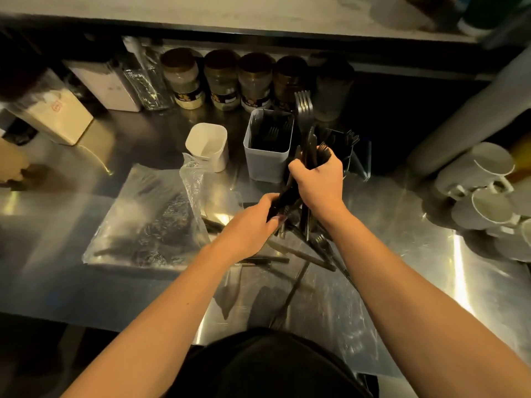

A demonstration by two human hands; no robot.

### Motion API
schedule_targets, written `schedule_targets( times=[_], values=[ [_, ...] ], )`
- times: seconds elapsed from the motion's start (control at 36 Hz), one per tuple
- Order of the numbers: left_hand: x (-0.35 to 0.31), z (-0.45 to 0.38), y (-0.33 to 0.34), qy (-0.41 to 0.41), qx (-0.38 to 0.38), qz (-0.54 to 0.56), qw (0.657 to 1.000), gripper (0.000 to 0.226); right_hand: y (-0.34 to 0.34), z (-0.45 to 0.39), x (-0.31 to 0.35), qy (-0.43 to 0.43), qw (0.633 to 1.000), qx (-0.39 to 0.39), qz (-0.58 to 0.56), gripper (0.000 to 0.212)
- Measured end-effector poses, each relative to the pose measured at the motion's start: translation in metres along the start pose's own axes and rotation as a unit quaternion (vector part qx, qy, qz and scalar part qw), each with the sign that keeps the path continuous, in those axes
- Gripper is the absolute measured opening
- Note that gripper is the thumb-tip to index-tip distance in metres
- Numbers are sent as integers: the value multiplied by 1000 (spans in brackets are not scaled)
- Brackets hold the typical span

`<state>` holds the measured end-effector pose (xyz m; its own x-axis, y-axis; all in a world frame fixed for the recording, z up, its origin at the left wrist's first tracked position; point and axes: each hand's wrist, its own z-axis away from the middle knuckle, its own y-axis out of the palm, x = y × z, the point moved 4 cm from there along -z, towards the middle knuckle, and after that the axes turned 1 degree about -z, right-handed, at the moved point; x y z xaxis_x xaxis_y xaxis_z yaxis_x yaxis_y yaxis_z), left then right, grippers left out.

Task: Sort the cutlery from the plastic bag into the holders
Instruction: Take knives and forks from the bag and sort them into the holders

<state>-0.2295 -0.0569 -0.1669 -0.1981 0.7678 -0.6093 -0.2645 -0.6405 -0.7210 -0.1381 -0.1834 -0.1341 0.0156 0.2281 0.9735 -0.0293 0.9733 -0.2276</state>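
Both hands' fingers [298, 168] around dark cutlery [306, 139]

dim, warm-toned scene. overhead light produces bright glare streaks on the steel counter [402, 214], strongest at the right and left edges. forearm shadows fall toward the near edge. wide-angle distortion bends the shelf [258, 27] and frame corners. the jars [221, 79] and far corners are soft, slightly blurred.

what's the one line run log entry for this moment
phase: sorting | both hands grip one fork bundle | right hand high, left hand low | gray holder has forks | white holder empty
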Motion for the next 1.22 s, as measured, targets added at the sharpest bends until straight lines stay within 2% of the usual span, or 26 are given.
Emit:
schedule_targets(
  times=[0.25, 0.33, 0.39, 0.47, 0.53, 0.58, 0.69, 0.83, 1.11, 1.22],
  values=[
    [25, 17, -3, 4, -49, 91, 995, 20, 5, 14, -1, 51, 994, -37, -88, 15],
    [45, 22, -6, -19, -60, 203, 977, 19, 2, 13, -4, 76, 989, -55, -112, 19],
    [51, 25, -8, -46, -55, 350, 934, 18, 2, 14, -4, 83, 989, -57, -112, 17],
    [46, 26, -16, -56, -34, 524, 849, 25, 4, 15, -6, 91, 988, -58, -111, 12],
    [37, 25, -23, -48, -4, 590, 806, 30, 7, 16, -7, 94, 987, -61, -113, 12],
    [27, 22, -28, -38, 15, 620, 784, 33, 9, 18, -8, 94, 987, -64, -111, 13],
    [12, 17, -38, -19, 17, 622, 782, 35, 11, 21, -8, 89, 988, -62, -109, 19],
    [4, 9, -44, -7, 24, 631, 776, 35, 9, 26, -9, 104, 987, -58, -105, 16],
    [20, -32, -60, -72, -76, 639, 762, 15, 7, 35, -19, 152, 983, -26, -96, 6],
    [13, -61, -80, -56, -104, 612, 782, 14, 7, 29, -20, 163, 982, -21, -90, 5]
  ],
)
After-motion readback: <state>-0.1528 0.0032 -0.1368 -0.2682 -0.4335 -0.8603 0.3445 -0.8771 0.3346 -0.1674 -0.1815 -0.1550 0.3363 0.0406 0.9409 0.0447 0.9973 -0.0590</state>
